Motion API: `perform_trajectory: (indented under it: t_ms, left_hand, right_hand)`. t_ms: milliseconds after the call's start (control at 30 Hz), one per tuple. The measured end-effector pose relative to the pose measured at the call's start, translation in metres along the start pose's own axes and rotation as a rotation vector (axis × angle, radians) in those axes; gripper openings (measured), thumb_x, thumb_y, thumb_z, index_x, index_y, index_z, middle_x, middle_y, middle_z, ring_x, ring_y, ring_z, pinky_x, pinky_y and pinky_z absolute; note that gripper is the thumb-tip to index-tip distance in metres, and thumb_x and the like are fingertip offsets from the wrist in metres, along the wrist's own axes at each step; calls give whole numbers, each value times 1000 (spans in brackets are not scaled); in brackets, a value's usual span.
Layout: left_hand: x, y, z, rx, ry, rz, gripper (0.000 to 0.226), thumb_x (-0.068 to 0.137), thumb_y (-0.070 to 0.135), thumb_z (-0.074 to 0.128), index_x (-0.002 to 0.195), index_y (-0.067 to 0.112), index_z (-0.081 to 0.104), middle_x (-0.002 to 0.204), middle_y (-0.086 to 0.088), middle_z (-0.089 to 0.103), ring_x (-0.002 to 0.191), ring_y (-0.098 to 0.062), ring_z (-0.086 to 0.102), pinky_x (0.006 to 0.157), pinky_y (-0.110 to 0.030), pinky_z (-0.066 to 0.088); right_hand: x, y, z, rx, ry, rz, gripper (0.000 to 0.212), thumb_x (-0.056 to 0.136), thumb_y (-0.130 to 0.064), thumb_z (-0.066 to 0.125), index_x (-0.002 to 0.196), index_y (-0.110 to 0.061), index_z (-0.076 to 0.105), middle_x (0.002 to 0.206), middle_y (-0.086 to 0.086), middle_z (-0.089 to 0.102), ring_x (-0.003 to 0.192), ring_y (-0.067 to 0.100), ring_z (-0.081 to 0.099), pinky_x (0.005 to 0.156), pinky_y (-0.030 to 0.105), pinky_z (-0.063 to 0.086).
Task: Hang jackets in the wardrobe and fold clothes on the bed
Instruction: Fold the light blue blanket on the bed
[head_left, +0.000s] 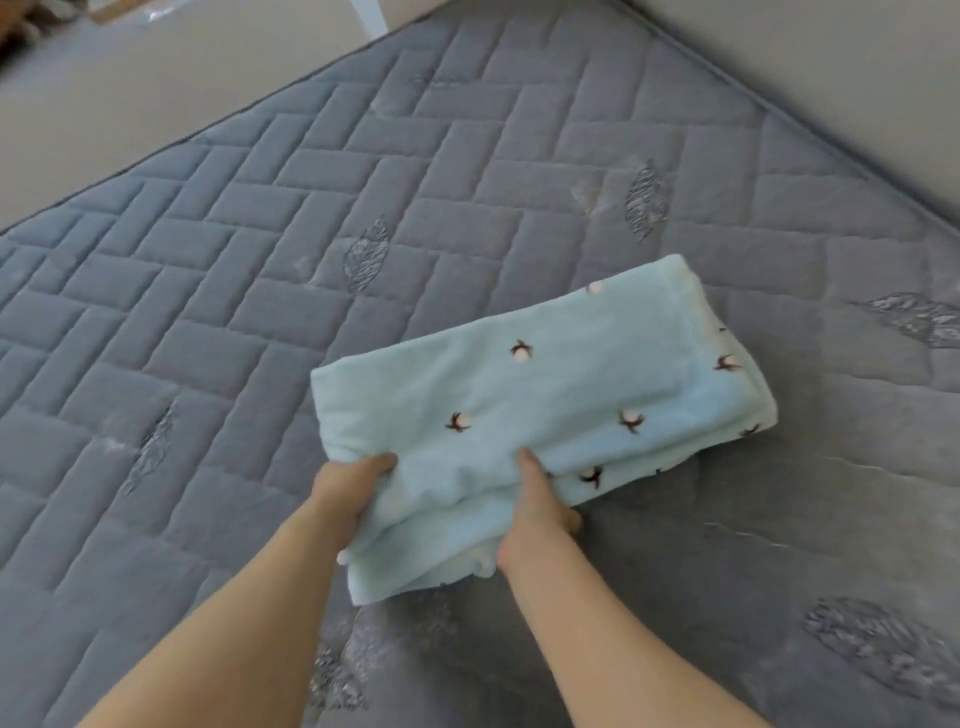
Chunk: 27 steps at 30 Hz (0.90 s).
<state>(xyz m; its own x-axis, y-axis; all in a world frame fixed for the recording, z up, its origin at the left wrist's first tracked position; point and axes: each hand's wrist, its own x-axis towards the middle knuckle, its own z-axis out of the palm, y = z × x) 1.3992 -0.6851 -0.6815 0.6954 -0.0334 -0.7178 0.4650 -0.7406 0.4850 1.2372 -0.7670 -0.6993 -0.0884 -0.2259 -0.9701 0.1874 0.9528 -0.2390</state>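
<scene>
A: Item?
B: Folded pale-blue garment (540, 410), brown sprig print, lying on the grey quilted mattress (260, 260), near edge lifted.
A: Hands?
B: Left hand (348, 493) and right hand (535, 509) each clasp that near edge, thumbs on top.

hands: fingers hidden under cloth (540, 410) | mattress (260, 260): cut off at edges
</scene>
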Motion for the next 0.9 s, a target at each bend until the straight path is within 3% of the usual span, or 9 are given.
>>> perform_trajectory:
  t_ms: [100, 233, 333, 400, 533, 633, 700, 767, 900]
  left_hand:
    - [-12, -1, -16, 15, -185, -58, 37, 83, 21, 74, 112, 1, 61, 91, -13, 70, 78, -30, 69, 60, -33, 55]
    - [-35, -19, -46, 225, -353, -82, 33, 88, 34, 66, 111, 12, 58, 98, -11, 73, 86, -32, 71, 68, -46, 60]
    - [-28, -44, -71, 766, 18, 559, 44, 86, 29, 53, 124, 18, 36, 123, -5, 49, 102, -33, 55, 81, -48, 52]
    - [-15, -54, -81, 1255, 133, 1024, 71, 82, 24, 48, 146, 25, 17, 152, -3, 20, 136, -36, 30, 103, -56, 37]
    - [15, -43, -79, 1807, 134, 1155, 98, 93, 21, 42, 137, 31, -45, 155, 0, -37, 143, -32, -30, 114, -64, -10]
    - [25, -24, -62, 1955, 226, 1186, 103, 96, 29, 48, 136, 23, -47, 152, -4, -41, 141, -33, -33, 112, -67, -9]
    - [29, -15, -50, 2047, 240, 1197, 107, 96, 37, 50, 137, 19, -47, 152, -6, -40, 143, -33, -30, 113, -66, -7]
    - [33, -9, -42, 2083, 245, 1192, 109, 95, 41, 53, 138, 19, -45, 154, -6, -38, 144, -33, -27, 115, -63, -7]
    - [39, -5, -39, 2088, 229, 1204, 106, 95, 43, 53, 142, 20, -40, 157, -6, -31, 147, -34, -19, 118, -58, -3]
  right_hand:
    - [-5, 37, 7, -114, -154, -53, 81, 61, -37, 89, 129, -12, 54, 123, 12, 59, 104, 33, 61, 92, 50, 53]
    - [-7, 26, -12, -192, -204, -157, 36, 78, -15, 73, 112, -13, 62, 103, 10, 68, 89, 31, 66, 70, 40, 57]
    - [-16, 12, -31, -348, -189, -169, 37, 83, -22, 69, 115, -13, 54, 102, 10, 63, 87, 28, 62, 66, 34, 52]
    - [-17, 14, -35, -465, -22, -284, 59, 82, -26, 71, 129, -9, 40, 116, 12, 56, 94, 31, 58, 77, 39, 52]
    - [-37, 53, -36, -801, 442, -1149, 68, 71, -23, 73, 128, -6, 41, 125, 19, 43, 105, 38, 47, 85, 46, 41]
    - [-46, 104, -31, -1025, 189, -1588, 62, 65, -29, 71, 121, -8, 54, 112, 13, 53, 100, 34, 51, 83, 45, 44]
    - [-38, 129, -29, -1395, 61, -1409, 88, 68, -57, 67, 137, -7, 45, 128, 12, 47, 118, 35, 48, 100, 51, 38]
    - [-24, 140, -29, -1701, 46, -1208, 118, 70, -73, 58, 153, -6, 9, 149, 12, 20, 139, 34, 23, 115, 55, 16]
    - [-6, 132, -20, -1818, 135, -1213, 115, 76, -60, 66, 149, -5, -4, 149, 13, 10, 139, 34, 15, 113, 55, 20]
